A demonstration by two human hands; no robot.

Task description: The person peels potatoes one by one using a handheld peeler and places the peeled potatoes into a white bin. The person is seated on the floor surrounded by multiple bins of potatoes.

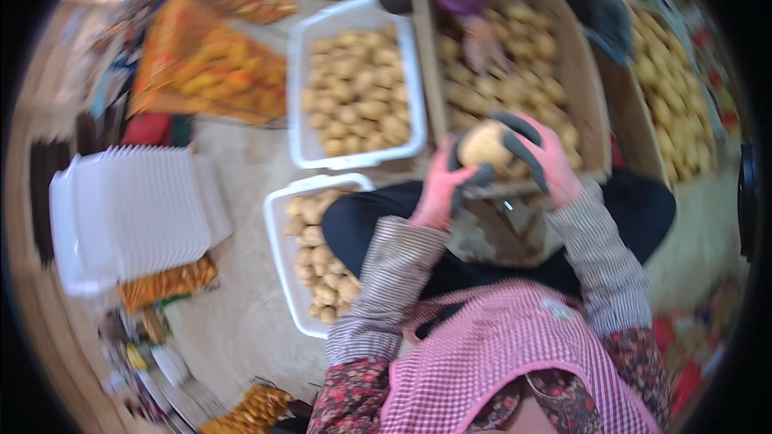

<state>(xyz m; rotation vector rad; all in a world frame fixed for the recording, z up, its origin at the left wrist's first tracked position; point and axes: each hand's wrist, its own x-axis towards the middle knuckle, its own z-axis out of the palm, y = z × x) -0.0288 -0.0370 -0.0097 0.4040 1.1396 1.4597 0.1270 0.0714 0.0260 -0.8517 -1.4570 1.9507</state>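
A large potato (pixel 484 145) is between my two hands, over the near edge of a wooden trough (pixel 588 96) full of potatoes. Both hands wear pink gloves with dark grey palms and fingers. My left hand (pixel 449 177) touches the potato's left side, its fingers bent around it. On the other side, the curved fingers of my right hand (pixel 540 153) touch its right edge. The view is somewhat blurred. Left of the trough stands a white plastic crate (pixel 295 96) with potatoes, and nearer, beside my knee, a second white crate (pixel 280 277) also holds potatoes.
Another person's bare hand (pixel 482 48) reaches into the trough; their other hand wears a grey glove (pixel 610 24). Stacked white crates (pixel 139 211) stand at left, near orange mesh bags (pixel 223 72). More potatoes (pixel 669 96) fill a container at right.
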